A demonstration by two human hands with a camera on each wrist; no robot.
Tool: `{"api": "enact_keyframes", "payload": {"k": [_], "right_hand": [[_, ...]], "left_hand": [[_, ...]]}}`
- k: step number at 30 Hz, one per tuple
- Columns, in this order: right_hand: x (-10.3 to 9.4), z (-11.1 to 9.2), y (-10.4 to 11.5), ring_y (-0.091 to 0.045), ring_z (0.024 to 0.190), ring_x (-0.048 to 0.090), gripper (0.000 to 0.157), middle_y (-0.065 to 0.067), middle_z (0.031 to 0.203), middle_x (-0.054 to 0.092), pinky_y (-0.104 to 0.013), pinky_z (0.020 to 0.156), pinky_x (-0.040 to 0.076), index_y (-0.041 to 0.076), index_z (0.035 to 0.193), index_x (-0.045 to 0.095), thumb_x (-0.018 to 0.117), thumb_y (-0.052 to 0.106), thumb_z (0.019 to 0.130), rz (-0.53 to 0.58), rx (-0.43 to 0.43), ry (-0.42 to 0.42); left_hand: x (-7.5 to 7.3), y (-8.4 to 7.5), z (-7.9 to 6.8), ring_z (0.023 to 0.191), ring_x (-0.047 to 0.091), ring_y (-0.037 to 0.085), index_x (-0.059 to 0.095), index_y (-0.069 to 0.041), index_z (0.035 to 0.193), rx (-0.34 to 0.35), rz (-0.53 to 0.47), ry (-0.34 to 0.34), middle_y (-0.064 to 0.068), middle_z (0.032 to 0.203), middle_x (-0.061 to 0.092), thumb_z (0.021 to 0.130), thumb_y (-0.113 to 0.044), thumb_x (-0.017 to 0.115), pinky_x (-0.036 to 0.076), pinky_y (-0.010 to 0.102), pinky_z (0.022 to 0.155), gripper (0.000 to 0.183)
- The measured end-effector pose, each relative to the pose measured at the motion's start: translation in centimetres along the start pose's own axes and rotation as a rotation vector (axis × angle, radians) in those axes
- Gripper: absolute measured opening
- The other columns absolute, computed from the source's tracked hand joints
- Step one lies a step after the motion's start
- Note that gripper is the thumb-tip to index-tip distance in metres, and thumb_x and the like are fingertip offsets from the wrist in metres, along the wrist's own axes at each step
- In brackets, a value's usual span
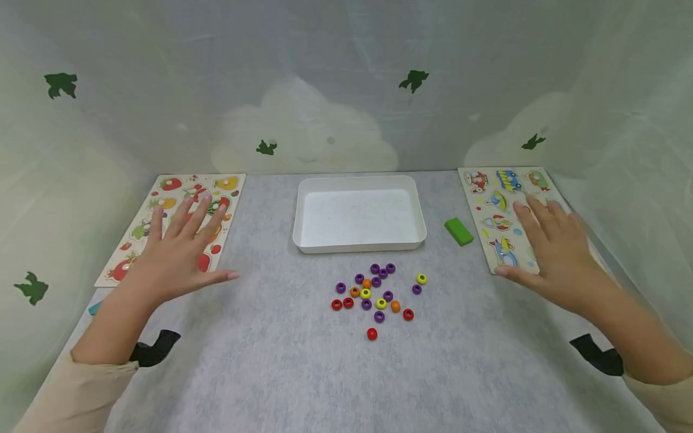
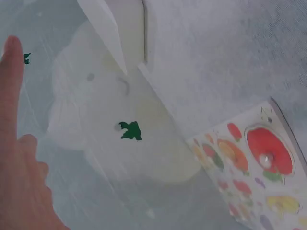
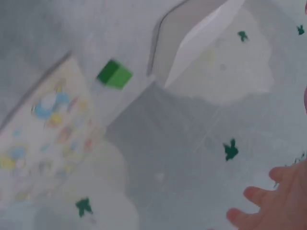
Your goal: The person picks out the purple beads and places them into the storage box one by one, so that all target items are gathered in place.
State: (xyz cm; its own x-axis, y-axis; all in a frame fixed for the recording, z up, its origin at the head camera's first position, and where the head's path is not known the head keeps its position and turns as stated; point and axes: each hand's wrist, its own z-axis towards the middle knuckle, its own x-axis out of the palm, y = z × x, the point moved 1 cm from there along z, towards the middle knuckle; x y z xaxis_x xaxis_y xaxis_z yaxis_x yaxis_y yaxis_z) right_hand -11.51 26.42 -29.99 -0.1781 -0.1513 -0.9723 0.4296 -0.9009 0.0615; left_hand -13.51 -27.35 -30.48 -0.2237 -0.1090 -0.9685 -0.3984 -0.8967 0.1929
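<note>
With fingers spread and nothing held, my left hand (image 1: 175, 261) hovers over the fruit puzzle board (image 1: 148, 210) on the left. My right hand (image 1: 560, 258), its fingers also spread, is above the edge of the vehicle puzzle board (image 1: 479, 207) on the right. Between the hands, several small beads lie scattered on the table: purple, yellow, orange and red, with one red bead (image 1: 372, 334) nearest me. Behind them stands a shallow white tray (image 1: 360, 248) with a bare floor. A green block (image 1: 458, 231) lies between the tray and the vehicle board.
The grey table (image 1: 260, 361) meets a pale curtain (image 1: 335, 78) with dark green shapes at the back and sides. A small blue piece (image 1: 94, 308) pokes out beside my left forearm. Black straps (image 1: 157, 349) sit at both wrists.
</note>
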Motion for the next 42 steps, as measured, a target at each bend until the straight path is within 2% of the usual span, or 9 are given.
{"api": "enact_keyframes", "payload": {"k": [4,6,10,13,17,21,29,36,42], "right_hand": [[1.9,0.1,1.8,-0.029,0.121,0.011,0.090,-0.008,0.136,0.010,-0.051,0.094,0.013,0.014,0.134,0.010,0.064,0.040,0.067,0.241,-0.049,-0.035],[3.1,0.1,2.8,-0.026,0.120,0.016,0.084,-0.007,0.134,0.016,-0.050,0.091,0.021,0.016,0.133,0.014,0.064,0.038,0.069,0.328,-0.050,-0.019],[6.0,0.3,4.5,-0.018,0.110,0.033,0.069,-0.004,0.126,0.031,-0.039,0.085,0.036,0.016,0.129,0.026,0.062,0.034,0.072,0.473,-0.069,-0.015],[8.3,0.5,5.3,-0.014,0.097,0.043,0.059,-0.003,0.116,0.041,-0.031,0.076,0.043,0.014,0.123,0.036,0.062,0.029,0.073,0.589,-0.103,-0.035],[10.9,0.7,6.2,-0.015,0.087,0.050,0.047,-0.006,0.107,0.050,-0.027,0.070,0.046,0.008,0.114,0.047,0.062,0.023,0.073,0.716,-0.128,-0.016],[12.5,1.0,6.9,-0.015,0.084,0.052,0.040,-0.005,0.104,0.052,-0.024,0.068,0.047,0.005,0.110,0.051,0.062,0.020,0.074,0.770,-0.120,0.043],[13.8,1.3,7.0,-0.004,0.088,0.049,0.031,0.009,0.101,0.053,-0.020,0.074,0.044,0.015,0.104,0.057,0.062,0.020,0.074,0.716,-0.042,0.105],[14.2,1.6,7.2,-0.005,0.082,0.050,0.022,0.006,0.091,0.056,-0.023,0.070,0.045,0.013,0.096,0.060,0.061,0.012,0.074,0.684,-0.060,0.090],[12.6,3.4,7.4,-0.005,0.077,0.050,0.021,0.007,0.089,0.055,-0.020,0.068,0.046,0.010,0.096,0.059,0.060,0.009,0.075,0.732,-0.038,0.075]], "left_hand": [[0.9,-0.6,1.0,0.122,-0.012,0.024,0.001,-0.016,0.134,0.048,-0.046,-0.062,0.006,0.138,-0.008,0.058,-0.069,0.050,-0.013,0.049,0.094,0.106],[1.6,-0.9,1.7,0.123,-0.009,0.025,0.002,-0.015,0.134,0.067,-0.081,-0.094,0.007,0.138,-0.006,0.058,-0.068,0.052,-0.009,0.048,0.095,0.105],[3.2,-1.7,3.1,0.123,-0.002,0.023,0.004,-0.015,0.134,0.081,-0.182,-0.129,0.006,0.138,-0.005,0.061,-0.064,0.054,-0.002,0.045,0.098,0.102],[4.6,-2.6,4.2,0.124,0.001,0.020,0.003,-0.016,0.134,0.064,-0.282,-0.120,0.002,0.138,-0.003,0.063,-0.062,0.053,0.006,0.041,0.099,0.099],[6.6,-3.8,5.7,0.124,0.000,0.014,-0.001,-0.019,0.134,0.012,-0.447,-0.062,-0.005,0.138,-0.002,0.065,-0.062,0.052,0.014,0.041,0.098,0.096],[8.6,-4.8,6.8,0.123,0.002,0.014,-0.002,-0.021,0.134,-0.056,-0.605,0.001,-0.006,0.137,-0.002,0.066,-0.059,0.053,0.015,0.040,0.098,0.095],[11.1,-5.9,8.4,0.123,0.010,0.017,0.007,-0.016,0.134,-0.182,-0.830,0.090,0.002,0.137,0.009,0.067,-0.057,0.053,0.015,0.036,0.099,0.091],[11.8,-6.2,9.3,0.122,0.014,0.016,0.014,-0.012,0.134,-0.200,-0.966,0.117,0.004,0.136,0.014,0.067,-0.053,0.056,0.021,0.032,0.097,0.089],[11.4,-6.3,9.3,0.121,0.016,0.017,0.013,-0.011,0.133,-0.217,-1.008,0.143,0.006,0.136,0.015,0.067,-0.048,0.059,0.023,0.030,0.096,0.089]]}}
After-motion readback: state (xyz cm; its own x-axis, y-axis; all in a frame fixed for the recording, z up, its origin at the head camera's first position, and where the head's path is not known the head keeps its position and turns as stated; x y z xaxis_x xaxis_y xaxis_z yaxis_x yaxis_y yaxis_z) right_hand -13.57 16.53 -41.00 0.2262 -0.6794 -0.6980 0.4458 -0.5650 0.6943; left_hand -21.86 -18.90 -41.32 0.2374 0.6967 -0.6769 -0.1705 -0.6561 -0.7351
